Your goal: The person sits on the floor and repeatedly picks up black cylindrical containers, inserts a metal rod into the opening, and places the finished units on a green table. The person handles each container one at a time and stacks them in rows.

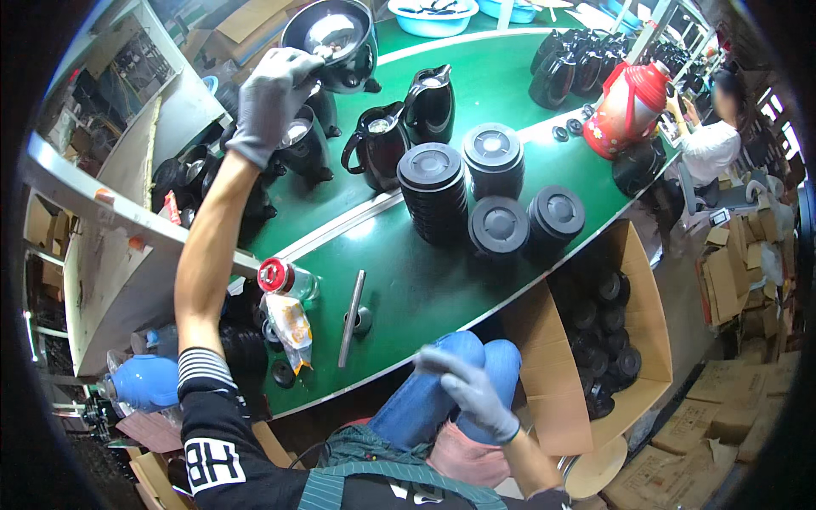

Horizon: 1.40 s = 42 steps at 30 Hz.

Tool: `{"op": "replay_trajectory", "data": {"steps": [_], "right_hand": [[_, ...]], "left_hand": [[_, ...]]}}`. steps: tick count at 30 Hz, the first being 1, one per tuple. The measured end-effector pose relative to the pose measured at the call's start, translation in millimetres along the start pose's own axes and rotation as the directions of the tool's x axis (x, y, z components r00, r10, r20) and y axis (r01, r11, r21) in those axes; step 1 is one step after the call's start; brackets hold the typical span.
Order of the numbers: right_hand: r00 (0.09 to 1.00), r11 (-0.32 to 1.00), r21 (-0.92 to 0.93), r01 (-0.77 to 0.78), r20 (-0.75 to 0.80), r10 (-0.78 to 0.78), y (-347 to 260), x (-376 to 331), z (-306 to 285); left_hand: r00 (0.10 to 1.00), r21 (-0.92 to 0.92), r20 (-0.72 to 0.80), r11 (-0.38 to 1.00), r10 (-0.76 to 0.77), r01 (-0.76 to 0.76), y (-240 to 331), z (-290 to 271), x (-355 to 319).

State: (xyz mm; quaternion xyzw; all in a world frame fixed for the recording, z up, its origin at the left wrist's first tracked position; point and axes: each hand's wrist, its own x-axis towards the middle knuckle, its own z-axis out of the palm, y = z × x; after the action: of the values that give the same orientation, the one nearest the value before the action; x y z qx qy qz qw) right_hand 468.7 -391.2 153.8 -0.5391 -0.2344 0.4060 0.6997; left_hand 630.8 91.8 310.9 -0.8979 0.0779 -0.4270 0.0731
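Stretched far out over the bench, my left hand [276, 98], in a grey glove, is closed on the rim of a glossy black jug body [361, 55]. The jug is tilted, so its shiny inside shows. My right hand [476, 395], gloved too, is above my lap with fingers stretched out and nothing in them. Two black jugs with spouts, one with a handle [378, 140] and a taller one [431, 102], stand beyond stacks of round black lids [432, 170]. Nearer me on the green bench [408, 289] lies a metal tube [352, 319].
A red-capped clear jar [285, 276] and a plastic packet [293, 327] lie at the bench's left edge. A red flask [629, 106] and many black jugs stand far right. An open carton [646, 340] of black parts is beside my knees. Another person [712, 144] sits far right.
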Motion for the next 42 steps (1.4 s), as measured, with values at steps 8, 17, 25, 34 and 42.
{"op": "replay_trajectory", "data": {"steps": [8,17,25,34,42], "right_hand": [[0.691,-0.035,-0.883,0.469,0.391,-0.608,-144.1,63.7,6.4],[0.863,0.604,-0.681,0.415,0.083,-0.499,-65.9,-53.2,39.7],[0.922,0.796,-0.588,-0.142,-0.371,-0.109,-51.6,-90.5,54.6],[0.977,0.666,-0.746,0.010,-0.135,-0.167,-40.5,22.6,-44.8],[0.810,-0.360,-0.821,-0.443,-0.195,-0.553,2.5,180.3,-158.8]], "left_hand": [[0.865,-0.586,0.414,0.810,0.283,0.015,122.3,-206.4,-51.7],[0.928,-0.647,0.351,0.750,0.129,0.140,223.8,-239.1,-203.6],[0.889,-0.606,0.360,0.654,-0.283,0.454,302.4,-215.0,-292.7],[0.411,-0.583,0.732,-0.186,-0.544,0.791,272.6,-139.0,-372.0],[0.192,-0.387,0.903,-0.535,-0.385,0.751,284.9,-120.1,-425.1]]}}
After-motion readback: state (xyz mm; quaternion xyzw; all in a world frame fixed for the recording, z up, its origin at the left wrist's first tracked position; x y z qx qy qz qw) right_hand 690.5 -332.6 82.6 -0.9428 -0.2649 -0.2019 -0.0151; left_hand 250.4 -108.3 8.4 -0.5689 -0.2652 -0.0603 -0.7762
